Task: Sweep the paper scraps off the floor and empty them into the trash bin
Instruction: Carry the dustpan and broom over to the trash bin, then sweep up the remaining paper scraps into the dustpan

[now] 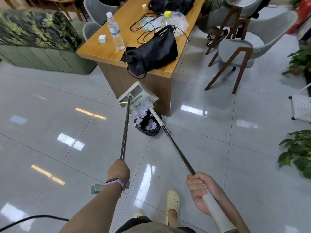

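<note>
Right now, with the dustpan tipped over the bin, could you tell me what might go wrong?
1. The paper scraps fall in a wide clump over the small trash bin, so some may land on the floor.
2. The broom leans across the bin's rim and could tip it.
3. The dustpan hangs close to the desk and might knock it.

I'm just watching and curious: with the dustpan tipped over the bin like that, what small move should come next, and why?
Probably tilt the dustpan a little steeper with the left hand, holding it over the trash bin. Paper scraps are sliding off its lip into the black liner, but a clump is bunched at the edge. The right hand grips the broom handle and could nudge them.
</note>
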Action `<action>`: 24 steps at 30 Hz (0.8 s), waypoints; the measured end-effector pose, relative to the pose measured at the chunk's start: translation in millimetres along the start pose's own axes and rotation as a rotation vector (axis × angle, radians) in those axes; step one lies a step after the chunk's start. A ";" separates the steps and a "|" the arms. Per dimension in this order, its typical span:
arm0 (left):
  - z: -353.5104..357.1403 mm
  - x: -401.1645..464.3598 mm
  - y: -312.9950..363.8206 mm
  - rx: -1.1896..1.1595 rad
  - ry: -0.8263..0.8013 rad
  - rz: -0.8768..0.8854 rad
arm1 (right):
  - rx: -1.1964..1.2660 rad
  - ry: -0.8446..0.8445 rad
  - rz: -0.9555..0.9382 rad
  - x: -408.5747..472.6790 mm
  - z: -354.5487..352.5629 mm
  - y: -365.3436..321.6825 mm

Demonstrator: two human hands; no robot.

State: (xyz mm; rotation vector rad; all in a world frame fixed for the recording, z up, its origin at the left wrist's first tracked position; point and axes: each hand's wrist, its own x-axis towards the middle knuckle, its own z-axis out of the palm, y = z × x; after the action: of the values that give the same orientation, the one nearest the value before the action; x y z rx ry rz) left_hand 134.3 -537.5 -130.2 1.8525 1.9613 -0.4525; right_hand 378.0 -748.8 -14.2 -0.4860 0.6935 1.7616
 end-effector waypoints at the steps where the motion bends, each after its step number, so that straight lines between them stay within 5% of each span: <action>1: -1.3 1.2 1.4 -0.002 0.002 0.008 | 0.000 0.004 0.002 0.6 -0.2 0.2; 24: -3.5 3.1 -10.4 -0.014 -0.014 -0.026 | -0.110 0.087 -0.022 4.1 11.8 -7.6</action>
State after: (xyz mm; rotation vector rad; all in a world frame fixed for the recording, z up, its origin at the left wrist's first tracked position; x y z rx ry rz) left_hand 123.6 -533.8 -129.1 1.8132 1.9765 -0.4570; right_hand 384.3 -736.4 -9.6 -0.6456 0.6517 1.7729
